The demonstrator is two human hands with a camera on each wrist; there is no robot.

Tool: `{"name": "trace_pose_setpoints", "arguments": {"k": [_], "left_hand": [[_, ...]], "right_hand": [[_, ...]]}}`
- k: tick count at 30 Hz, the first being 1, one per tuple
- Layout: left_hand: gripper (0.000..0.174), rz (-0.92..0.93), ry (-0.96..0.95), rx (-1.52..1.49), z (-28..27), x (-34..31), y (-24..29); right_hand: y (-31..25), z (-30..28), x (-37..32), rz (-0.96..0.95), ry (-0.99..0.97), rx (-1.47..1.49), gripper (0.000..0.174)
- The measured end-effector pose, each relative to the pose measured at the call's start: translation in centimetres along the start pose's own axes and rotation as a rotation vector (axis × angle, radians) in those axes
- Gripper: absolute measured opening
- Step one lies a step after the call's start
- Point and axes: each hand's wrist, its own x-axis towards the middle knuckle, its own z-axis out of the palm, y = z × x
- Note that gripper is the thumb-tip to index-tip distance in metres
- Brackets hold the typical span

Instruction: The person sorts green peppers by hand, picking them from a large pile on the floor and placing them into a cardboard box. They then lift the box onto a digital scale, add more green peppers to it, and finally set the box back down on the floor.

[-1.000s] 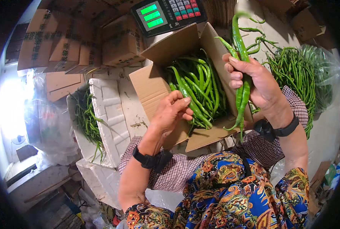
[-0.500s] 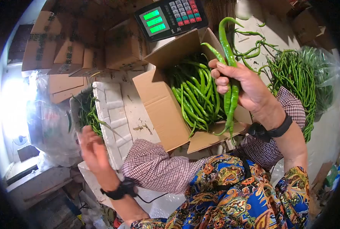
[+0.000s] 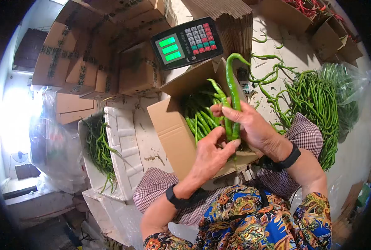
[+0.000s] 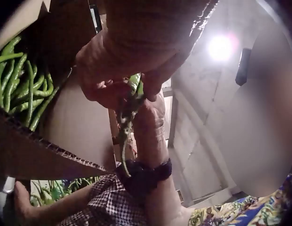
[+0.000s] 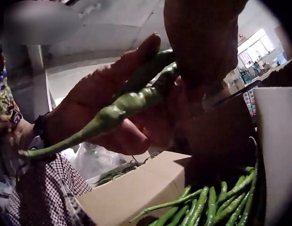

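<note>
Two long green chili peppers [image 3: 234, 92] stand nearly upright in my right hand [image 3: 258, 127], which grips them around the middle with the thumb across the front. One pepper has a hooked upper tip. My left hand [image 3: 210, 156] pinches their lower ends between thumb and fingers, close under the right hand. Both hands are over the near side of an open cardboard box [image 3: 169, 129] filled with green chili peppers [image 3: 200, 121]. In the right wrist view, a tapering pepper end [image 5: 108, 117] crosses in front of the left palm.
A scale display [image 3: 187, 43] stands behind the box. At the left, a white foam box [image 3: 125, 150] holds more peppers; stacked cartons [image 3: 75, 62] rise behind it. Loose peppers [image 3: 273, 77] and a large pepper heap [image 3: 312, 112] lie on the right, beside a plastic bag [image 3: 348, 91].
My left hand left the peppers in the box, swung out left over the foam box, and came back to the peppers in my right hand. The right hand kept its grip. The head view tilted.
</note>
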Motion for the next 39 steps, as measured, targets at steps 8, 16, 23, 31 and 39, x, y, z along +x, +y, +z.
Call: {"name": "trace_pose_setpoints", "arguments": {"k": [8, 16, 23, 31, 39], "left_hand": [[0.024, 0.395, 0.256, 0.573, -8.1, -1.1, 4.1], [0.024, 0.695, 0.222, 1.298, -10.8, -0.8, 2.3], [0.028, 0.902, -0.005, 1.435, -7.9, 4.8, -2.4], [0.011, 1.005, -0.228, 1.532, -8.6, 8.7, -9.1], [0.025, 0.972, -0.066, 1.439, -9.2, 6.4, -4.9]], "right_hand": [[-3.5, -1.8, -1.4, -0.196, -0.264, -0.951, 0.024], [-4.1, -4.7, -2.7, -0.444, -0.028, -1.495, 0.012], [0.0, -2.7, -2.3, -0.11, -0.32, -1.64, 0.023], [6.0, -4.1, -1.5, 0.016, -0.569, -1.736, 0.028], [6.3, -3.8, -0.7, -0.143, -0.66, -1.59, 0.023]]}}
